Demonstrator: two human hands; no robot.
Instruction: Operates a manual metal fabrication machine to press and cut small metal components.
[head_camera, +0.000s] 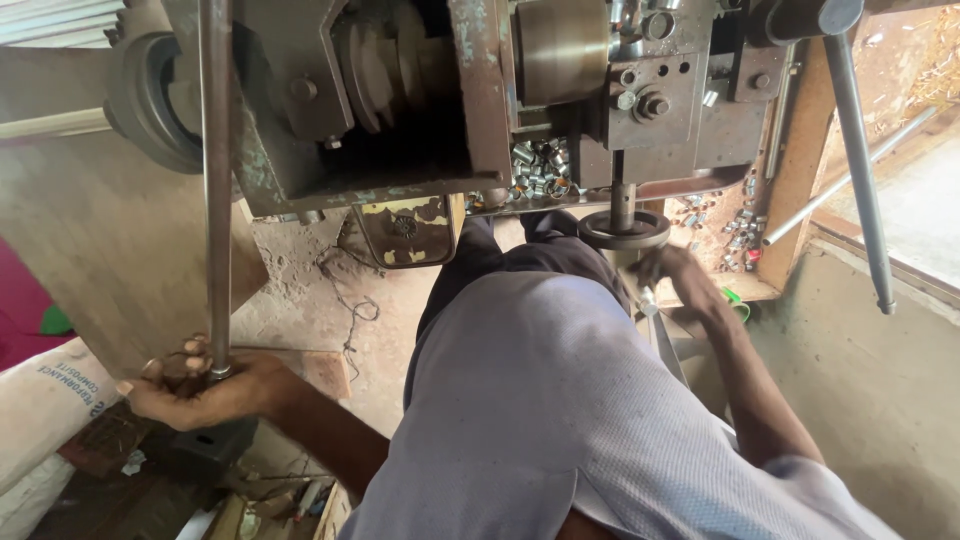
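I look down past my grey shirt at a worn metal machine (480, 90). My left hand (195, 385) is closed around the lower end of a long steel rod (215, 170) that rises straight up along the machine's left side. My right hand (680, 280) reaches forward to the round handwheel (625, 232) on a short vertical shaft under the machine; its fingers rest on the wheel's rim. A heap of small shiny metal sleeves (540, 168) lies on the machine's ledge above the wheel.
A long lever with a dark knob (858, 160) slants down at the right. More metal sleeves (735, 225) lie scattered on a wooden ledge. A white sack (45, 410) and scraps sit on the floor at left. A concrete wall (880, 370) stands at right.
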